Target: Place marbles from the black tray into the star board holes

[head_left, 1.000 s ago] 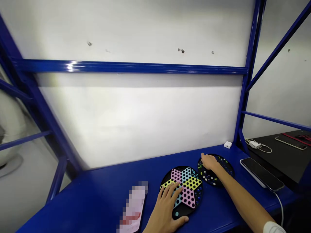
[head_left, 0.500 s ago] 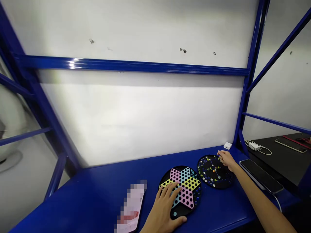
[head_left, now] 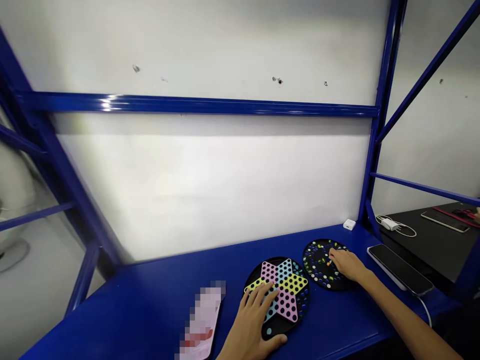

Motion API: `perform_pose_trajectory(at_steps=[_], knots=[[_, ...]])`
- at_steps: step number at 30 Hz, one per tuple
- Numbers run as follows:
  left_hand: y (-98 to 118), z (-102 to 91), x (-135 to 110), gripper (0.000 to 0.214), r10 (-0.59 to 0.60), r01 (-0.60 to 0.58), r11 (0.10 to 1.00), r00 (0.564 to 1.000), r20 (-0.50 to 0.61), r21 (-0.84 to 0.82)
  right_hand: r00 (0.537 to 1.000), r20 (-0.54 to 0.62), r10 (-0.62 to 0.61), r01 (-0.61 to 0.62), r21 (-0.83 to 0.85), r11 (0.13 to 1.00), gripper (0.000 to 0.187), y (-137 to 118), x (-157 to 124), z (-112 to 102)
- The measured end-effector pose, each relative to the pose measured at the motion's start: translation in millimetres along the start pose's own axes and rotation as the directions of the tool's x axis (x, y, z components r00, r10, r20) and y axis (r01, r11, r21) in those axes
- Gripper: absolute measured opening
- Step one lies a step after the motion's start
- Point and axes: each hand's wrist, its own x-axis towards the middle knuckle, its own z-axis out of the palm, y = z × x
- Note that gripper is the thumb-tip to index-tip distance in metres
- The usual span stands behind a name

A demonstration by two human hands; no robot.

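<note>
Pastel, hole-dotted star board (head_left: 287, 296) is partly covered by the spread left hand (head_left: 255, 310), while small multicoloured marbles (head_left: 325, 279) on that round black tray (head_left: 341, 286) beside it could be scattered if knocked by the right hand (head_left: 348, 263), its grip indiscernible.

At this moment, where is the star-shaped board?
In the head view, the star-shaped board is low, right of centre, on the nearer black tray, partly under the left hand and left of the other tray.
</note>
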Motion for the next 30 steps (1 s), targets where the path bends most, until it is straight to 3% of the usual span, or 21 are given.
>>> perform_pose_trajectory(at_steps=[6, 11, 13, 16, 19, 22, 26, 30], knots=[[1, -1.4, 0, 0.083, 0.012, -0.012, 1.0, 1.0, -0.018, -0.004, 0.997, 0.07, 0.021, -0.019, -0.041, 0.999, 0.024, -6, 1, -10], [1, -0.8, 0, 0.084, 0.01, -0.011, 1.0, 0.999, -0.036, -0.018, 0.999, -0.042, 0.013, -0.007, 0.138, 0.99, 0.028, -30, -4, -24], [2, -0.3, 0, 0.084, 0.005, -0.006, 1.0, 0.999, -0.043, -0.029, 0.996, -0.07, -0.057, 0.074, 0.273, 0.959, 0.03, -55, -14, -29], [3, 0.1, -1, 0.089, -0.004, 0.001, 0.999, 0.998, -0.063, -0.05, 0.953, -0.042, -0.301, 0.293, 0.387, 0.874, 0.027, -106, -36, -34], [5, -1.0, -1, 0.092, -0.01, 0.004, 0.998, 0.996, -0.088, -0.068, 0.887, 0.029, -0.46, 0.425, 0.336, 0.84, 0.022, -156, -56, -31], [8, -3.3, -1, 0.087, -0.024, 0.017, 0.998, 0.991, -0.134, -0.059, 0.849, 0.087, -0.521, 0.495, 0.212, 0.842, 0.025, -189, -63, -22], [12, -5.9, 0, 0.084, -0.008, 0.001, 0.999, 0.987, -0.159, -0.045, 0.836, 0.129, -0.534, 0.529, 0.075, 0.845, 0.028, -205, -59, -13], [14, -7.4, 0, 0.08, 0.016, -0.025, 0.999, 0.985, -0.172, -0.047, 0.84, 0.104, -0.533, 0.526, 0.089, 0.846, 0.031, -204, -57, -9]])
